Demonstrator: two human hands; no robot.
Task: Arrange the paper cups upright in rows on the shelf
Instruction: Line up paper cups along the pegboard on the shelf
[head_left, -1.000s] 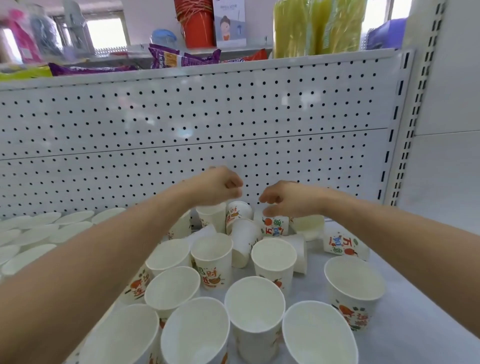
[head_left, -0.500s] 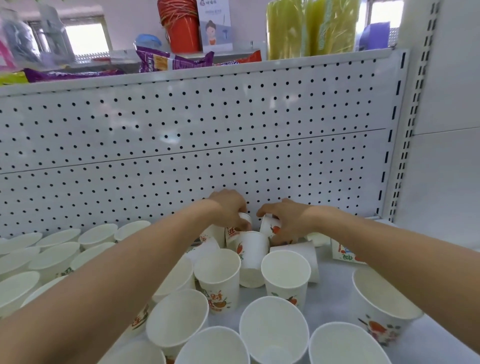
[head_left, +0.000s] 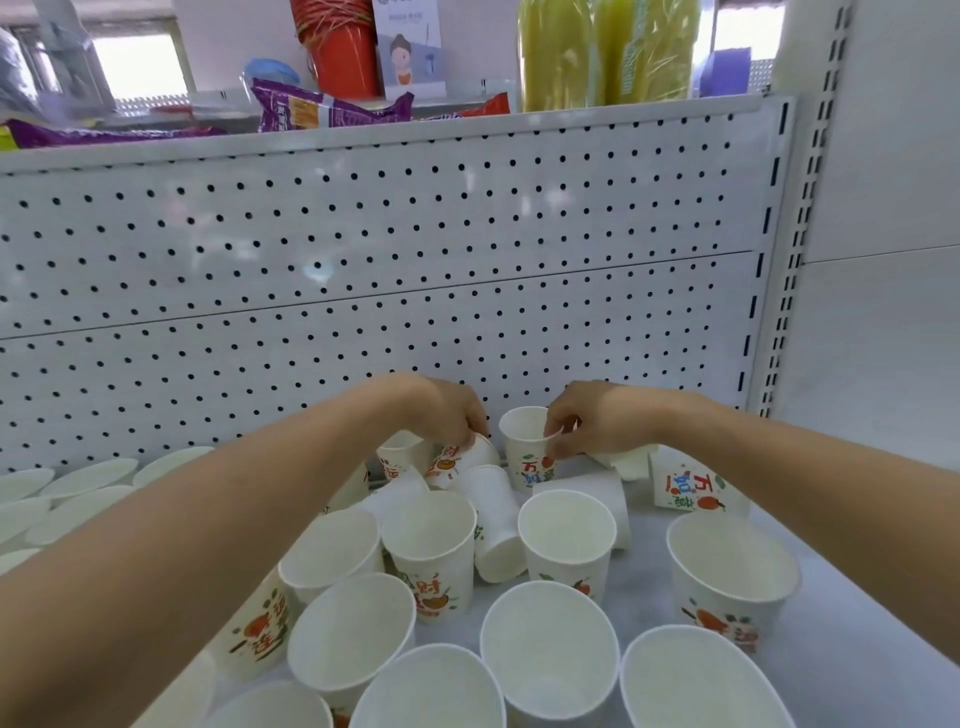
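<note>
White paper cups printed with red and orange fruit crowd the white shelf (head_left: 852, 644). At the back, my right hand (head_left: 597, 421) pinches the rim of an upright cup (head_left: 527, 457). Beside it my left hand (head_left: 447, 410) grips a tipped cup (head_left: 457, 462) lying among others. A cup lies on its side (head_left: 493, 519) in the middle, another (head_left: 685, 486) stands upside down at the right. Several upright cups (head_left: 431, 551) fill the front.
A white pegboard back panel (head_left: 395, 270) rises just behind the cups. Neat rows of upright cups (head_left: 78, 488) stand at the far left. A slotted upright post (head_left: 779, 312) bounds the shelf on the right. Snack bags and bottles sit on the shelf above.
Both hands dropped to the back cups. My right hand now holds one cup upright by its rim, and my left hand has closed on a tipped cup.
</note>
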